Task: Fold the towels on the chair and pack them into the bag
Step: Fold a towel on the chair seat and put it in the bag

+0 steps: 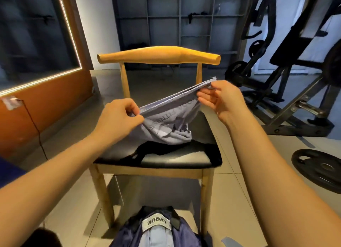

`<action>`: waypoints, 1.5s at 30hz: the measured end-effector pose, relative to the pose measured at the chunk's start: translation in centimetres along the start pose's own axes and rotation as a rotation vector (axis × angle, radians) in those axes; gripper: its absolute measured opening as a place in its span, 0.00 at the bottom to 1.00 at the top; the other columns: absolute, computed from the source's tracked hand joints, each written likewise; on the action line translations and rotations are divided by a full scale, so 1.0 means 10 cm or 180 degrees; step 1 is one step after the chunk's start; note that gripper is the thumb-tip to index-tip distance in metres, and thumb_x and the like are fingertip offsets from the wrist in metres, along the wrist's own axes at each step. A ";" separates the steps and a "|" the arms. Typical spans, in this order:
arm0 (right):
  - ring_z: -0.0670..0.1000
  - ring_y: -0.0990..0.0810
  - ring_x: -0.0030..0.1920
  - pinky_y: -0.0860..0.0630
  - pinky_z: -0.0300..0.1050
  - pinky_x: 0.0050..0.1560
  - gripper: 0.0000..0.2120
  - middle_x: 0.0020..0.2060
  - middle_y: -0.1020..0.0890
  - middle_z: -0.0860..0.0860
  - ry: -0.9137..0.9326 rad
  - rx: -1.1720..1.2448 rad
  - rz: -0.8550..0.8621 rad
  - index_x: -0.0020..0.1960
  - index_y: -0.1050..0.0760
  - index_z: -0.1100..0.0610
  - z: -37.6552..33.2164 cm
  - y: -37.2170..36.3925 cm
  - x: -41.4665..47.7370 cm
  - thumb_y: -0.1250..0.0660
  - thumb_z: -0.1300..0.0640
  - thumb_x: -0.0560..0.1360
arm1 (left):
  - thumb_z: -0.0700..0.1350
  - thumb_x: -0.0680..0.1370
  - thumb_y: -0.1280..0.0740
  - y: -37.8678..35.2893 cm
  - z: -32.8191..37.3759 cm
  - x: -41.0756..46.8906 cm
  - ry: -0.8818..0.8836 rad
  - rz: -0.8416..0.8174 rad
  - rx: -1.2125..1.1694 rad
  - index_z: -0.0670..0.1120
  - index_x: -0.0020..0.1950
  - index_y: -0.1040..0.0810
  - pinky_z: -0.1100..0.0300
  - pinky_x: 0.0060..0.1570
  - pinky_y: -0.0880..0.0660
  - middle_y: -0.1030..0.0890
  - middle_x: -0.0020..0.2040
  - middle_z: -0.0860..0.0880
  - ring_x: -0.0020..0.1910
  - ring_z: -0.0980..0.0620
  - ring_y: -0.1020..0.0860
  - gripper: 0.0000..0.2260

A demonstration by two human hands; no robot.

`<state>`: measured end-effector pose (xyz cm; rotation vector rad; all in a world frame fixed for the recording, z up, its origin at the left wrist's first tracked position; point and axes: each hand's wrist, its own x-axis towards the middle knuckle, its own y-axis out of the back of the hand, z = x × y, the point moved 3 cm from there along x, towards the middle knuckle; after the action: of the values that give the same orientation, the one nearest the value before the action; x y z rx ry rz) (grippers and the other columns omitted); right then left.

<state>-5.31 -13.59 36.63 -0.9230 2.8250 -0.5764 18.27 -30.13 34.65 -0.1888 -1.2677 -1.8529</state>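
Pinching the grey towel (169, 117) taut, left hand (118, 117) and right hand (221, 101); open bag (129, 233) holds pale cloth (156, 235).

left grip (120, 115): knuckles up, pinching towel (169, 121) edge
right grip (219, 99): higher, thumb-and-finger pinch on towel
arms: both outstretched

Bag (129, 235) cut off at btm edge; weight plate (313, 173) clipped at rt edge; towel (166, 123) lettering too blurred to read.
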 end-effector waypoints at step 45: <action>0.46 0.30 0.32 0.28 0.42 0.37 0.04 0.38 0.25 0.53 0.1044 -0.0909 0.0291 0.46 0.20 0.56 -0.36 0.30 -0.54 0.33 0.57 0.78 | 0.60 0.64 0.24 0.89 -0.08 -0.19 -0.0377 -0.1375 -0.1146 0.44 0.38 0.14 0.63 0.42 0.18 0.15 0.38 0.48 0.43 0.48 0.15 0.19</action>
<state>-3.32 -7.06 38.71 -0.7957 3.2907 -0.3448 26.09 -30.77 39.34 -0.2335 -1.1024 -2.4719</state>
